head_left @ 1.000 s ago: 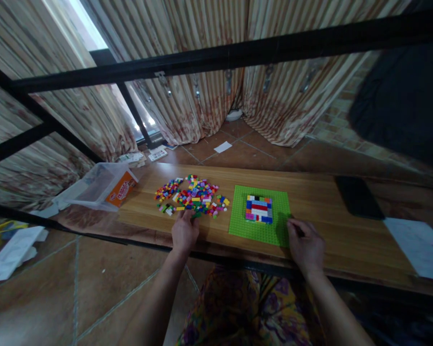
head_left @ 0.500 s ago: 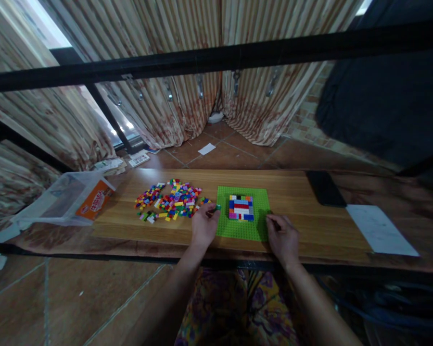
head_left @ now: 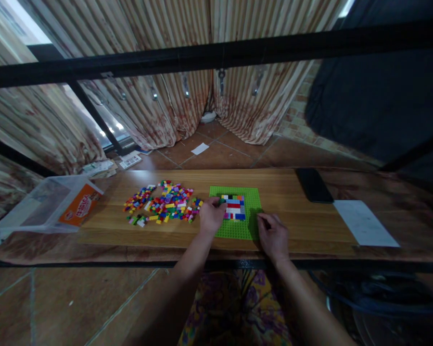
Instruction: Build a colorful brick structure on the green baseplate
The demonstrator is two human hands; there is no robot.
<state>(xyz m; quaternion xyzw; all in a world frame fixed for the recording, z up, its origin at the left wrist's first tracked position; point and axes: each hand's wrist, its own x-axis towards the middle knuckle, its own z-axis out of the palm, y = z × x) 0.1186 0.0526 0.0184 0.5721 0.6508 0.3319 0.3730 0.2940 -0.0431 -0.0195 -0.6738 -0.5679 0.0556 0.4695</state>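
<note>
A green baseplate (head_left: 234, 231) lies on the wooden board, with a flat block of colourful toy bricks (head_left: 234, 206) built on its middle. My left hand (head_left: 212, 216) is over the plate's left part, thumb and fingers pinched on a small dark green brick (head_left: 221, 201) beside the block's left edge. The fingers partly hide the block's left side; whether the green brick touches it I cannot tell. At the plate's right edge, my right hand (head_left: 273, 234) is closed, its curled fingertips pinching the rim.
Loose bricks (head_left: 169, 204) lie spread left of the plate. A clear plastic box (head_left: 39, 202) with an orange label stands at the far left. A black phone (head_left: 313, 185) and a white paper sheet (head_left: 366, 223) lie right. A dark metal bar (head_left: 166, 62) crosses beyond the board.
My left hand has moved right with the green brick, from the plate's left edge to the built block. My right hand stays at the plate's right edge. The whole view has shifted slightly.
</note>
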